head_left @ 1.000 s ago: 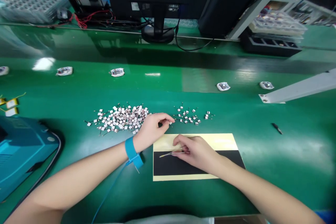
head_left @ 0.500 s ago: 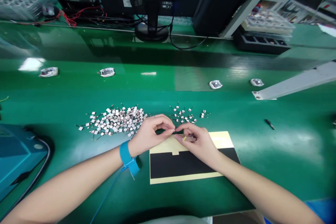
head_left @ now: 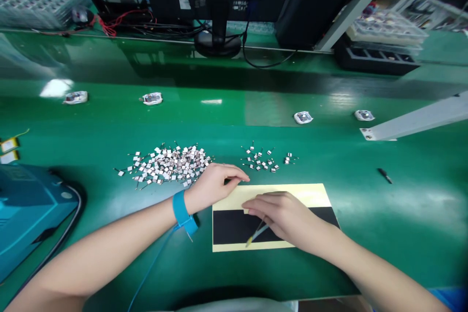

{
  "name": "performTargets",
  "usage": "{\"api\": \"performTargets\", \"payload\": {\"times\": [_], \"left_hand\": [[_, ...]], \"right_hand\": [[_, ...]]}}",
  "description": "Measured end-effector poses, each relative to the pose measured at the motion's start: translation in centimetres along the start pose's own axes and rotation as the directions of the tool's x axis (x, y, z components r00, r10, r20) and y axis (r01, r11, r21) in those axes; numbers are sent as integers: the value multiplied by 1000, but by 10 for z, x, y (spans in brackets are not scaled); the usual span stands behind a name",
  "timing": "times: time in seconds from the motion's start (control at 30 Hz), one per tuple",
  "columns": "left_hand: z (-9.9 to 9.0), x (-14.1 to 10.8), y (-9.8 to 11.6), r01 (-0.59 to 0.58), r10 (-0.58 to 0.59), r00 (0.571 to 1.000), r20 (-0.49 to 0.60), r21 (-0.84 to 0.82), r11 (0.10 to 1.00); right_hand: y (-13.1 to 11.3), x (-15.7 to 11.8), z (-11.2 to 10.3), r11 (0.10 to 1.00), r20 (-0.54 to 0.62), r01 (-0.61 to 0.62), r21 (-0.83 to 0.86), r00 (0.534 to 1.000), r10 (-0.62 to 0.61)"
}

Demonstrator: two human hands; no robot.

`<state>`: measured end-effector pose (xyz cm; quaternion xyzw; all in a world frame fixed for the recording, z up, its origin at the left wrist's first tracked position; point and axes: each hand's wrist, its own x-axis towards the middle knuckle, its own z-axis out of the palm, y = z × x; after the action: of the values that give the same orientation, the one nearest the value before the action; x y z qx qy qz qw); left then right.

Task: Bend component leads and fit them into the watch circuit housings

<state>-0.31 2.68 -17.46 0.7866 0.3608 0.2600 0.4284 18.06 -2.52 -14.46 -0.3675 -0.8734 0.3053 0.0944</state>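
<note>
- The left hand (head_left: 218,186) rests on the green bench mat (head_left: 398,248), close to the big pile. Its fingers are half curled, and it looks empty, but I cannot tell if a tiny part sits in the fingertips.
- The right hand (head_left: 287,214) is closed around slim tweezers (head_left: 258,233), holding them like a pencil. Their tips point to the near left, over a black strip (head_left: 230,228).
- The tiny square parts with thin wires (head_left: 168,165) lie in a big pile, just far of the left hand. A smaller pile (head_left: 261,158) lies to its right.
- The parts look very light and easy to bend, so a small bump may scatter them. It seems best to pinch the square body with the tweezers, not the thin wire.
- The black strip sits on a cream sheet (head_left: 310,195), and the right hand covers the middle of both.
- The parts are too small to count, and I cannot tell what they are made of.
- A blue wrist strap (head_left: 182,209) circles the left wrist. A teal machine (head_left: 29,209) sits to the left, and small silver packets (head_left: 303,117) lie in a far row.
</note>
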Motion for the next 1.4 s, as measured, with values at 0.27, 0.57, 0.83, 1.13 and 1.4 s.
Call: {"api": "performTargets", "payload": {"times": [0.27, 0.57, 0.83, 1.13, 1.4], "left_hand": [[5, -7, -7, -335, 280, 940, 195, 369, 867], [4, -5, 5, -535, 371, 841, 393, 507, 676], [6, -5, 7, -376, 300, 923, 241, 397, 837], [15, -6, 12, 152, -184, 979, -88, -283, 947], [14, -5, 4, 176, -212, 966, -150, -223, 959]], "right_hand": [[-7, 3, 16, 985, 28, 20, -174, 999, -16], [-8, 1, 29, 951, -53, 1, -309, 998, -18], [-10, -2, 32, 914, -69, 18, -405, 996, -50], [-15, -2, 37, 923, -107, -27, -383, 994, -15], [-10, 3, 30, 977, -76, -208, -46, 976, 204]]}}
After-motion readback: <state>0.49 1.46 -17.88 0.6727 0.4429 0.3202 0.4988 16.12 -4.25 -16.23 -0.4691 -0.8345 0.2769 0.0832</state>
